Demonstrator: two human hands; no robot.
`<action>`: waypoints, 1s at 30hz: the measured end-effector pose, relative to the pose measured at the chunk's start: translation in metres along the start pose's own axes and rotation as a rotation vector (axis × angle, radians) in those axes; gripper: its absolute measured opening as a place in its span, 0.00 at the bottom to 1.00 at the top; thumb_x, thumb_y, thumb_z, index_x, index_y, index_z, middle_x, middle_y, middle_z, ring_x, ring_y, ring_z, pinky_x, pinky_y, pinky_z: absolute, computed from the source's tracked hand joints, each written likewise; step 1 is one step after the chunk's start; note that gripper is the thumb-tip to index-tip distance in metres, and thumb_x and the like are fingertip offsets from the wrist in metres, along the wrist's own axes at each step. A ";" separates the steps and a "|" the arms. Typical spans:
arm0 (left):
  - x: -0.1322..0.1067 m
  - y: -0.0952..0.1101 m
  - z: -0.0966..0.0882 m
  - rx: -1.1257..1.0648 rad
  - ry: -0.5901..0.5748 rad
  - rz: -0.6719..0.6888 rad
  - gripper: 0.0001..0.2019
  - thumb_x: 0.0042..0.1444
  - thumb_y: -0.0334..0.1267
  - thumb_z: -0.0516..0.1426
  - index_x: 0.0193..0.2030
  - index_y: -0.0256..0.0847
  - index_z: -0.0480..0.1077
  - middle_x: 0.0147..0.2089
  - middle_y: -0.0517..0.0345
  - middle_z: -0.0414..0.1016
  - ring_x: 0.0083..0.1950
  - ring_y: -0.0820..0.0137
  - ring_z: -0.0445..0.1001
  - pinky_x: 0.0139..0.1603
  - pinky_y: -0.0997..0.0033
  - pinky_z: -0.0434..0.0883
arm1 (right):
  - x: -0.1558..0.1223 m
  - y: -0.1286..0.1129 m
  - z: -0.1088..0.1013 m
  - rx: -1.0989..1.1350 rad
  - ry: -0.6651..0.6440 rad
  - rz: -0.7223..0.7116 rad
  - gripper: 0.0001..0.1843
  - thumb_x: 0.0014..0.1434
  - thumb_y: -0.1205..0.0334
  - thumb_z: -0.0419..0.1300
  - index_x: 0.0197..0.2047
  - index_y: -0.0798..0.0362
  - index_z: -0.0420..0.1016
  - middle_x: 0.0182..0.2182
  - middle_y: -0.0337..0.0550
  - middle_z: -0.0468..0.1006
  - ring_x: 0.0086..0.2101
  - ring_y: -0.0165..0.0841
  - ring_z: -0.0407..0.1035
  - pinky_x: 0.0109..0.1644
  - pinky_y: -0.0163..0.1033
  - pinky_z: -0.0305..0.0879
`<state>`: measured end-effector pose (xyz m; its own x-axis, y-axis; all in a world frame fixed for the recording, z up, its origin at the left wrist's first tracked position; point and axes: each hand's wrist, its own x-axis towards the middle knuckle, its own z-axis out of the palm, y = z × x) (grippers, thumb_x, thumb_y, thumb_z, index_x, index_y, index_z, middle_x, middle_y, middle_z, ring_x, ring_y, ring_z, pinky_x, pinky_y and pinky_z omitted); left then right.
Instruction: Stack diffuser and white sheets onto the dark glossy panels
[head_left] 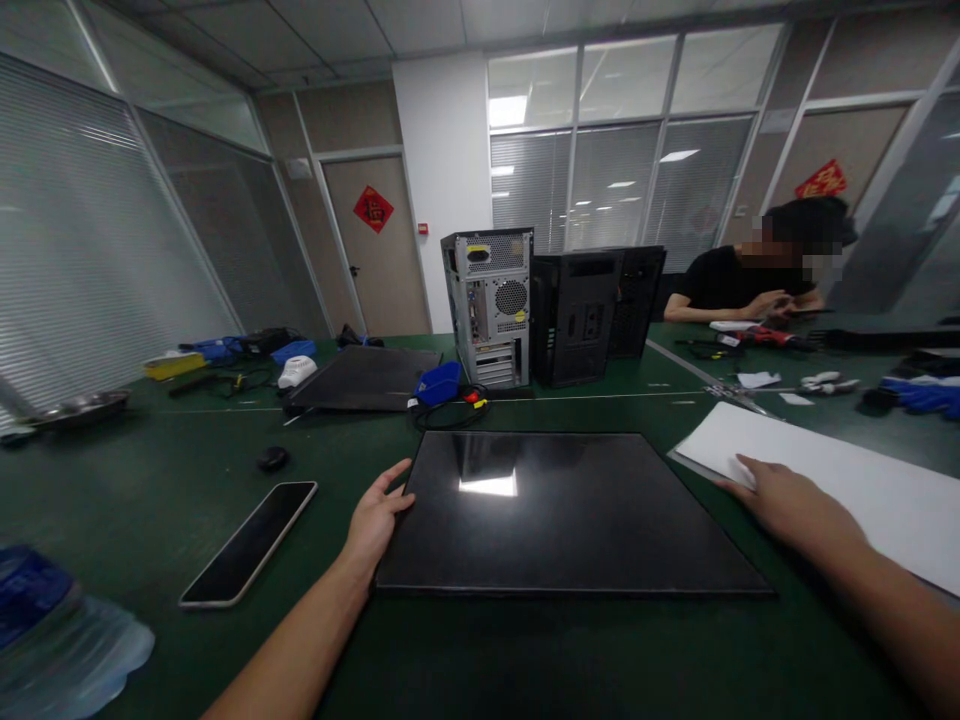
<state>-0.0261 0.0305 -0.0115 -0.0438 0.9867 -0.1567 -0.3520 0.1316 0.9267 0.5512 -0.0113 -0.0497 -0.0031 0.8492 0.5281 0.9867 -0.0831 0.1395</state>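
On the green table [150, 500], the left hand [377, 517] rests open against a flat black panel's [562, 510] left edge, steadying it. Right hand [784, 500] lies flat, pinning a white sheet [862, 490].

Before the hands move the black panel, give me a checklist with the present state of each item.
1. Left hand on the panel's left edge: ok, touching.
2. Right hand on the panel: not ok, it rests on the white sheet.
3. Panel flat on the table: ok.
4. Phone apart from the panel: ok.
5. Cable off the panel's far edge: ok, apart.
6. Grip under the panel: cannot tell.
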 end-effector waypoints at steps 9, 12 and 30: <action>-0.002 -0.006 0.001 0.017 0.016 0.010 0.31 0.46 0.20 0.56 0.59 0.43 0.62 0.42 0.50 0.81 0.32 0.64 0.80 0.33 0.65 0.76 | 0.003 -0.042 -0.040 -0.050 0.000 0.034 0.24 0.65 0.54 0.42 0.33 0.53 0.77 0.24 0.54 0.74 0.20 0.32 0.67 0.22 0.37 0.46; -0.002 -0.008 0.002 0.022 0.004 0.016 0.29 0.46 0.19 0.55 0.56 0.43 0.63 0.41 0.51 0.81 0.32 0.64 0.80 0.33 0.64 0.76 | 0.002 -0.074 -0.061 -0.066 0.044 0.018 0.21 0.64 0.50 0.45 0.42 0.51 0.76 0.32 0.51 0.77 0.28 0.37 0.71 0.24 0.37 0.51; -0.003 -0.005 0.005 0.121 0.034 -0.009 0.20 0.47 0.22 0.56 0.48 0.40 0.71 0.37 0.54 0.80 0.29 0.69 0.77 0.32 0.70 0.73 | -0.026 -0.208 -0.097 0.444 -0.144 -0.385 0.32 0.63 0.46 0.48 0.67 0.48 0.52 0.63 0.44 0.59 0.59 0.36 0.58 0.60 0.45 0.62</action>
<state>-0.0194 0.0271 -0.0143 -0.0739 0.9817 -0.1753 -0.2375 0.1535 0.9592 0.3307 -0.0674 -0.0111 -0.3817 0.8399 0.3858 0.8928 0.4431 -0.0812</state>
